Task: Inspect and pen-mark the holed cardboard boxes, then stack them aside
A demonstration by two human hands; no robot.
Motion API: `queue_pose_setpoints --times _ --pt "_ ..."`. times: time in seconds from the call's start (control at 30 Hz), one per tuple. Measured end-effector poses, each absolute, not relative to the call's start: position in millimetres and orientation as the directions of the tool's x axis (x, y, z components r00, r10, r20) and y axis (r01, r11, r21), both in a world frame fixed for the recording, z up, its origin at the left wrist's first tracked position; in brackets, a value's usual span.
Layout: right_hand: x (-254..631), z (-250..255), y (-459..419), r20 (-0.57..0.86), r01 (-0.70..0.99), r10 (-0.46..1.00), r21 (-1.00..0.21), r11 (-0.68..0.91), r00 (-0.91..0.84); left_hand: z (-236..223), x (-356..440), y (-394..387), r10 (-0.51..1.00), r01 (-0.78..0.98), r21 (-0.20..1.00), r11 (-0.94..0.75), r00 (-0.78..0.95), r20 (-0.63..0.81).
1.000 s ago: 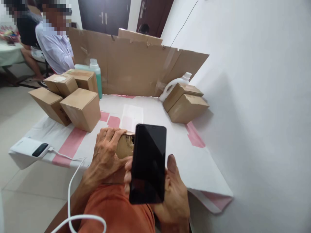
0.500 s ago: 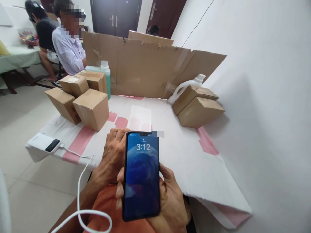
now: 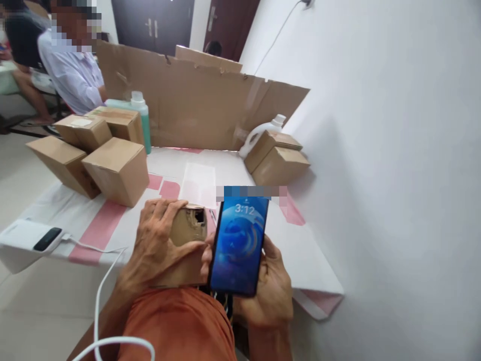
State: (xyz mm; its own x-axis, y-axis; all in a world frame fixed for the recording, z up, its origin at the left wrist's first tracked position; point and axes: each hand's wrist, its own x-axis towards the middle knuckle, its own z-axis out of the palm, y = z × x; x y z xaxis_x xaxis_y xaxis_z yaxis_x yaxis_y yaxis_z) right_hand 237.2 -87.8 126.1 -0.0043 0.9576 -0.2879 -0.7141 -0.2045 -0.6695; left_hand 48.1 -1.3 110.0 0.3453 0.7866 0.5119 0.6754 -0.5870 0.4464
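Note:
A smartphone [image 3: 238,245] with a lit blue lock screen reading 3:12 is in my right hand [image 3: 272,281], fingers wrapped round its left edge and thumb along the right. Beside it, my left hand [image 3: 158,240] grips a brown cardboard box [image 3: 188,225] at the table's near edge, fingers over its top and thumb across its face. The box has a ragged dark hole near its upper right corner. Part of the box lies hidden under my left hand. A thin pen-like object [image 3: 212,216] shows between box and phone.
Several cardboard boxes [image 3: 120,170] and a green bottle [image 3: 146,125] stand at left. More boxes [image 3: 280,163] and a white jug [image 3: 259,133] are at right. A cardboard panel [image 3: 188,105] closes the back. A white power bank [image 3: 26,238] trails a cable [image 3: 98,301]. A person [image 3: 71,75] sits beyond.
The phone has shifted right and up, and its screen is brighter. The cardboard box under my left hand, hidden behind the phone before, now shows. The whole view has swung to the right.

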Motion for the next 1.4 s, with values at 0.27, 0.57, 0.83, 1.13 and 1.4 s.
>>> queue_pose_setpoints --times 0.27,0.57,0.83,1.13,1.4 --pt "325 38 -47 -0.39 -0.456 0.798 -0.875 -0.164 0.46 111 43 4 0.794 0.698 0.434 -0.569 0.327 0.513" --pt "352 -23 -32 -0.307 -0.078 0.738 -0.941 -0.328 0.6 119 51 0 0.836 0.691 0.505 -0.517 0.28 0.472" --pt "381 -29 -51 -0.202 0.308 0.754 -0.824 -0.476 0.625 112 51 14 0.882 0.394 0.789 -0.472 0.215 0.42" --pt "310 -11 -72 -0.217 0.346 0.964 -0.902 -0.258 0.153 89 50 27 0.931 0.109 0.935 -0.339 -0.106 0.35" --pt "216 -17 -39 -0.096 0.165 0.989 -0.98 -0.115 0.116 55 42 10 0.927 0.11 0.95 -0.291 -0.215 0.308"
